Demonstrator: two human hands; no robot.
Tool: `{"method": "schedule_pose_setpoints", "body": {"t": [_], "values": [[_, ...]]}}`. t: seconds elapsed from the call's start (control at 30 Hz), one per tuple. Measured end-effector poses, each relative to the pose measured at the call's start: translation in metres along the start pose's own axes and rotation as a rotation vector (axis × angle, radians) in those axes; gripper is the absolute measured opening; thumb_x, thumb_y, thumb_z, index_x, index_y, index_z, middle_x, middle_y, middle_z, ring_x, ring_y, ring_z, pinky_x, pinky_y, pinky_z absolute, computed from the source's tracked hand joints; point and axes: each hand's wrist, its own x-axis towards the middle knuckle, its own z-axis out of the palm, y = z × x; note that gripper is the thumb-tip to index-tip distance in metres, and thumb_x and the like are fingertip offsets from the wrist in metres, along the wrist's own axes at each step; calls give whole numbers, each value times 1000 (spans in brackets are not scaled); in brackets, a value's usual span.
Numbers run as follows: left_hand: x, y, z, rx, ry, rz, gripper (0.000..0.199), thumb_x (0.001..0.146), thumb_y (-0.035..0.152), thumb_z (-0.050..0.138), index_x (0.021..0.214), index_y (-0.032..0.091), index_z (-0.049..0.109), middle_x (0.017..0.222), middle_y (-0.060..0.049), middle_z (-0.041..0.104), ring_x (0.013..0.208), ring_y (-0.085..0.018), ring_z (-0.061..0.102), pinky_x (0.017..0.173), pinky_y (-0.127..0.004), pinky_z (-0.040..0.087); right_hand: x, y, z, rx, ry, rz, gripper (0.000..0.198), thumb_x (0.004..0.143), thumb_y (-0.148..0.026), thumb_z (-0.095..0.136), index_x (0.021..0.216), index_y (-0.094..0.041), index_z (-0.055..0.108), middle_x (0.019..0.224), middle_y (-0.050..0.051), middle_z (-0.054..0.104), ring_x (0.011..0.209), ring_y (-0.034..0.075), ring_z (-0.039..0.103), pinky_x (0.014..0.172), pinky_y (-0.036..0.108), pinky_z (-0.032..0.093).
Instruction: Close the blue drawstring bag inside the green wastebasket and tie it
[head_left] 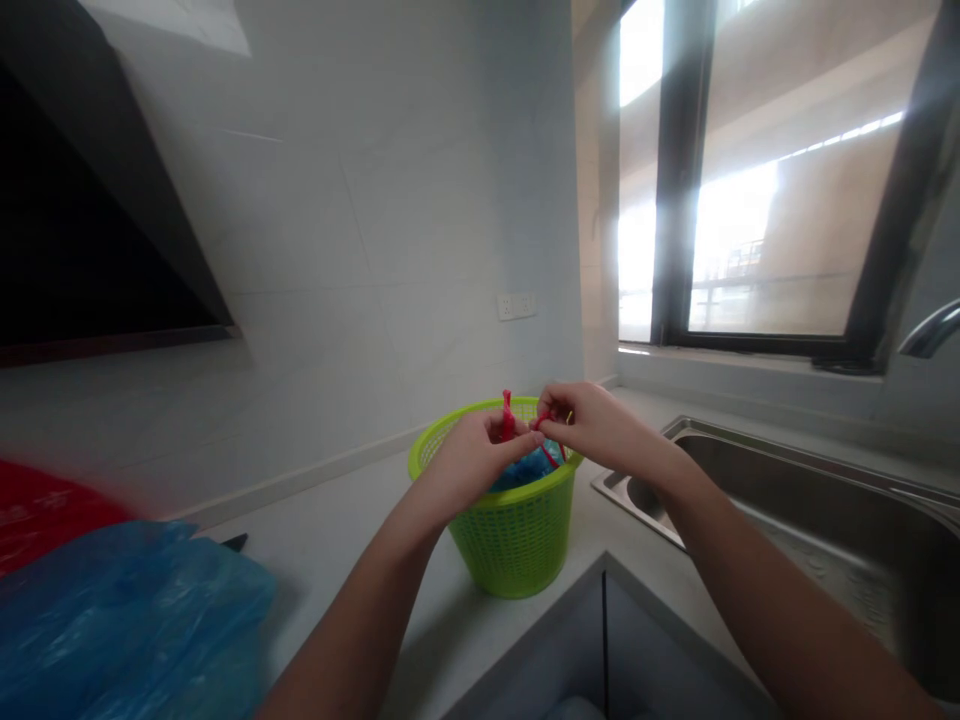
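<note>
One thin red strip (508,412), perhaps a tie or a twisted bit of red plastic, is held up over the mouth of one green plastic basket (512,535). Its upper end sticks up above the fingers, and more red shows beneath them, running down toward the basket.

Two hands meet on it. The left hand (469,460) has its fingers curled closed, with thumb and fingertips pinching the strip. The right hand (592,420) is likewise closed in a pinch on the red material just beside the left; the two hands touch or nearly touch at the fingertips.

The basket stands on a pale countertop (330,540) near the corner of the wall, and one blue bag (529,468) lies inside it, just under the hands.

To the right, one steel sink (810,520) is set in the counter, with one tap (930,328) showing at the frame's edge. At lower left lies one crumpled sheet of blue plastic (135,630), with something red (45,510) behind it. One socket (517,305) sits on the tiled wall, one dark range hood (82,230) hangs at left, and one window (765,180) glares at right.
</note>
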Motion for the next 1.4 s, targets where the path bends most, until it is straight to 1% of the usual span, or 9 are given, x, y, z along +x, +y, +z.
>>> {"method": "schedule_pose_setpoints", "body": {"t": [0.13, 0.27, 0.53, 0.63, 0.77, 0.9, 1.03, 1.27, 1.4], "values": [[1, -1, 2, 59, 45, -13, 36, 78, 50, 70, 78, 14, 72, 66, -2, 64, 61, -15, 54, 58, -27, 38, 2, -2, 7, 6, 67, 23, 3, 74, -21, 61, 72, -18, 61, 62, -3, 58, 58, 11, 49, 51, 24, 32], [0, 5, 3, 25, 110, 3, 32, 78, 46, 71, 75, 14, 70, 63, -1, 62, 57, -13, 50, 55, -26, 37, 5, 3, 10, 279, -43, 110, 4, 73, -21, 63, 74, -18, 60, 61, -2, 58, 56, 12, 52, 51, 24, 36], [-3, 7, 6, 15, 70, 27, 30, 77, 41, 72, 94, 16, 75, 84, -6, 74, 73, -19, 63, 64, -28, 43, 1, -6, 10, 656, -14, 234, 9, 70, -20, 67, 74, -17, 61, 66, -1, 63, 61, 11, 56, 58, 23, 42], [-3, 5, 9, 119, 177, 52, 26, 81, 41, 67, 83, 15, 74, 75, -4, 71, 67, -18, 60, 60, -28, 39, 1, -7, 12, 578, 23, 167, 11, 71, -24, 68, 74, -17, 61, 67, 0, 63, 64, 13, 57, 60, 26, 43], [1, 2, 11, 165, 303, 54, 24, 82, 39, 64, 75, 16, 70, 69, -3, 67, 64, -17, 57, 59, -28, 37, 5, 0, 14, 299, 287, 83, 8, 70, -18, 63, 78, -19, 63, 77, 1, 65, 73, 16, 58, 69, 30, 45], [5, 4, 2, -247, 231, -19, 18, 77, 32, 65, 73, 15, 67, 72, -5, 65, 67, -17, 57, 63, -27, 43, 8, 5, 12, 427, 270, 96, 32, 69, -15, 55, 100, -19, 61, 104, 6, 66, 88, 18, 62, 76, 32, 49], [3, 14, -13, -800, 139, -71, 23, 78, 26, 60, 58, 17, 54, 67, -4, 58, 64, -15, 55, 62, -26, 46, 9, 4, 13, 445, 343, 165, 27, 71, -18, 53, 97, -20, 58, 104, 6, 65, 86, 18, 61, 76, 34, 48], [-10, 36, -26, -847, 420, 303, 13, 90, 20, 52, 85, 18, 64, 58, 2, 51, 46, -9, 38, 60, -22, 45, 1, -11, 16, 362, 316, 123, 20, 76, -22, 56, 96, -21, 60, 102, 4, 65, 89, 19, 61, 78, 35, 47], [-29, 53, -46, -747, 657, 630, 26, 88, 6, 46, 102, 19, 64, 58, 2, 55, 48, -10, 39, 60, -21, 44, -3, -17, 14, 322, 336, 121, 18, 78, -22, 55, 95, -21, 60, 103, 5, 66, 90, 19, 61, 77, 34, 46]]}}
